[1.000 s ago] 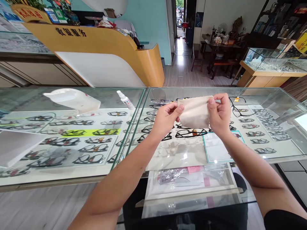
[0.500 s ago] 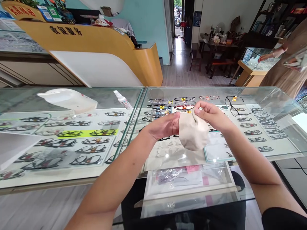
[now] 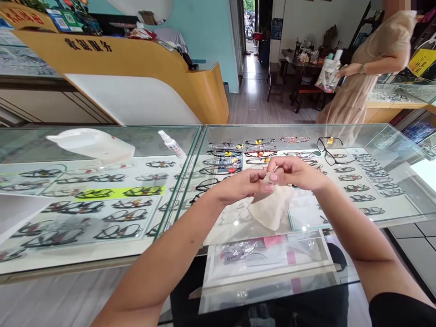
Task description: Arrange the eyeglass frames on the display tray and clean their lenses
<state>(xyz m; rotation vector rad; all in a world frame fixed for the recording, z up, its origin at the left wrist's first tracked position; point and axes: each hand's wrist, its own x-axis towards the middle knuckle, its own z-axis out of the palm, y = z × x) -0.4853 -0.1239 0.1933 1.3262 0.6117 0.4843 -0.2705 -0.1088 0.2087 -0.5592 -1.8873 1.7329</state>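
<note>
A cream-coloured cloth (image 3: 272, 206) hangs above the glass display case, its upper edge pinched between both hands. My left hand (image 3: 243, 184) has its fingers closed on the cloth's top from the left. Close against it, my right hand (image 3: 296, 173) grips the same top edge from the right. Whether anything is inside the cloth cannot be seen. Black-framed glasses (image 3: 330, 152) rest on the case to the right of my hands. Rows of spectacle frames lie under the glass.
A white spray bottle (image 3: 172, 144) and a white scoop-shaped object (image 3: 93, 144) lie on the left case (image 3: 102, 253). White paper (image 3: 20, 211) is at the far left. Beyond the case, a person (image 3: 371, 63) holds a clear bag (image 3: 329, 75). An open drawer (image 3: 269, 272) sits below.
My hands have come together at the cloth's top, and the cloth now hangs down from them in a pointed shape. The other person has moved left and farther back, now holding the bag forward.
</note>
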